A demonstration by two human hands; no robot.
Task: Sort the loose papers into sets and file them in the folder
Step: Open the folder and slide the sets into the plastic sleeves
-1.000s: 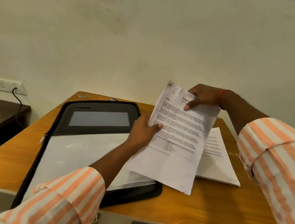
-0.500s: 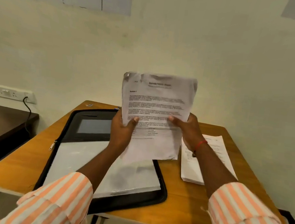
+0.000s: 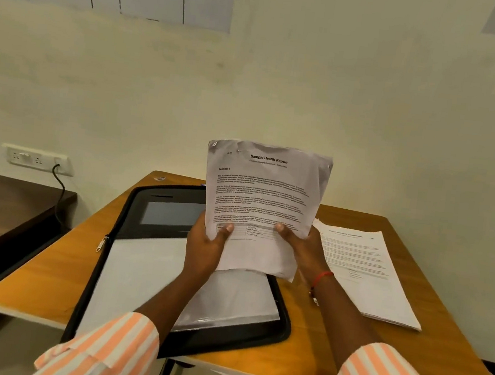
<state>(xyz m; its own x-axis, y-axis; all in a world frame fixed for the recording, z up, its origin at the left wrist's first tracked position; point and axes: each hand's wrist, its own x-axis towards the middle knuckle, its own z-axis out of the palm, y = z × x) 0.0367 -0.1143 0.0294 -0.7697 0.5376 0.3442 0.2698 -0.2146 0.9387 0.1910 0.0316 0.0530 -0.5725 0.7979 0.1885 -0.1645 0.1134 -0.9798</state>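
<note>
Both hands, left point(image 3: 207, 246) and right point(image 3: 301, 249), pinch the stapled report point(image 3: 262, 195) by its lower edge: light, limp, creased; support it flat.

Wooden table point(image 3: 53, 282), seen from its near edge. An open black zip folder point(image 3: 131, 220) lies flat from centre toward 9 o'clock. A stack of papers point(image 3: 366, 271) lies at 3 o'clock. A small scrap point(image 3: 159, 178) lies at 11 o'clock.
</note>
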